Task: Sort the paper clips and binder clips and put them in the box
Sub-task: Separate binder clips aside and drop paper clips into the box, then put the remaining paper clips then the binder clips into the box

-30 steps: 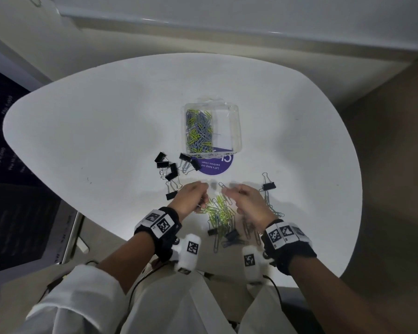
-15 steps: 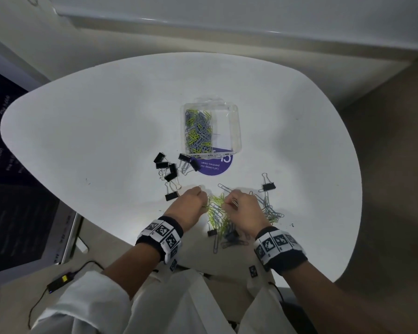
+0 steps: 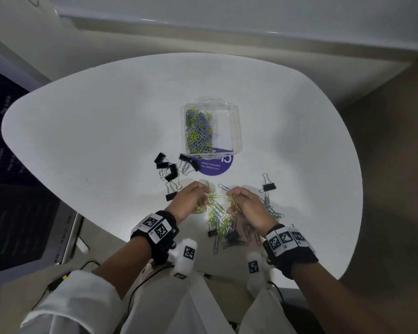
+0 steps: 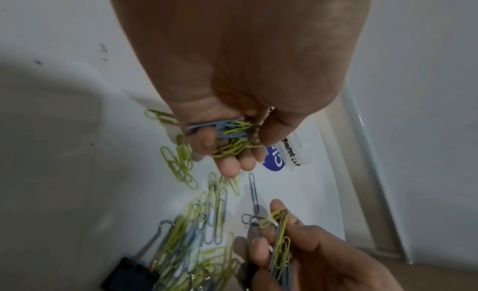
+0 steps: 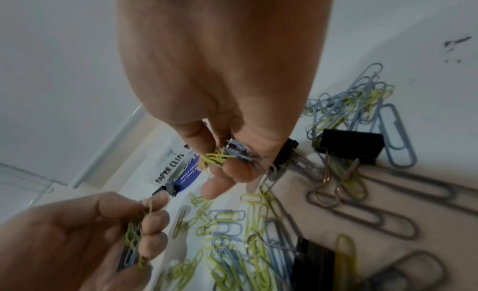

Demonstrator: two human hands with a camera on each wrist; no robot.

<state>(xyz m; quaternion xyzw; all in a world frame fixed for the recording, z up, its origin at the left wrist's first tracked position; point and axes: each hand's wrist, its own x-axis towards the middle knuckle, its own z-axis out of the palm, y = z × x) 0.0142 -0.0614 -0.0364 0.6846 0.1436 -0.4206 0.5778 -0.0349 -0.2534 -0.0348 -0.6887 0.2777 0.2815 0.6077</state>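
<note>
A clear plastic box (image 3: 235,131) sits mid-table with yellow and grey paper clips (image 3: 199,133) in its left half. A loose pile of paper clips (image 3: 219,216) lies near the front edge, mixed with black binder clips (image 3: 212,233). My left hand (image 3: 202,197) grips a bunch of yellow and blue paper clips (image 4: 232,136) just left of the pile. My right hand (image 3: 232,201) holds another bunch of paper clips (image 5: 227,154) just right of it, above the pile. More binder clips (image 3: 169,168) lie left of the box, and one (image 3: 268,186) to the right.
A round purple sticker (image 3: 215,165) lies on the white table (image 3: 106,141) under the box's near end. Larger grey paper clips (image 5: 362,209) lie by my right wrist. The table's front edge is just behind my wrists, with a wall ledge beyond the far side.
Both hands have lifted slightly off the pile, each now with more clips gathered in its fingers. The box and the binder clips have not moved.
</note>
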